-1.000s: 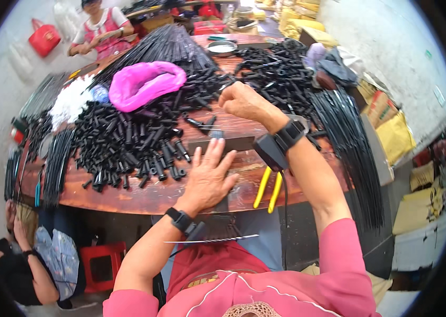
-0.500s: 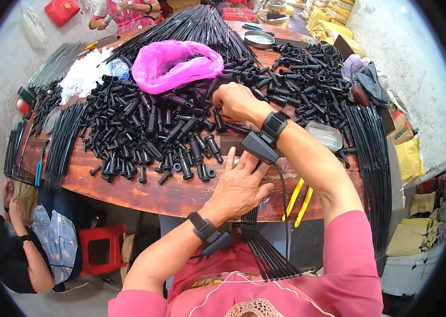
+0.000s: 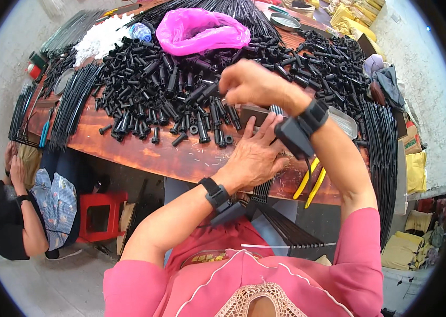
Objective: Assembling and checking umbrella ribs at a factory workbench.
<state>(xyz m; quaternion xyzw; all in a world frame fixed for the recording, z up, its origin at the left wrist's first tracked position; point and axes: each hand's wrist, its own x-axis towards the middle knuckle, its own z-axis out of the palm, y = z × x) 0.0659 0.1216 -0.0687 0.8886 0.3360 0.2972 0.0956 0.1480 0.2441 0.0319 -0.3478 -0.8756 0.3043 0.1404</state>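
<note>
My left hand lies flat with its fingers spread, over a row of thin black rods. The rods run under the palm and past the table edge, fanning out over my lap. Above it my right hand is raised at the near edge of a heap of short black flanged tubes. Its fingers are curled together and slightly blurred; whatever they may hold is hidden. Silvery tips of the row show between the two hands. A dark block sits by my left fingertips.
Yellow-handled pliers lie right of my left hand. A pink plastic bag rests on the tubes. Rod bundles line the right side, near a clear tray. White pieces are heaped far left. Another person sits left, beside a red stool.
The view has shifted, so the table sits higher in it. My right hand has lifted from among the tubes, its fingers still curled. My left hand stays flat on the rods.
</note>
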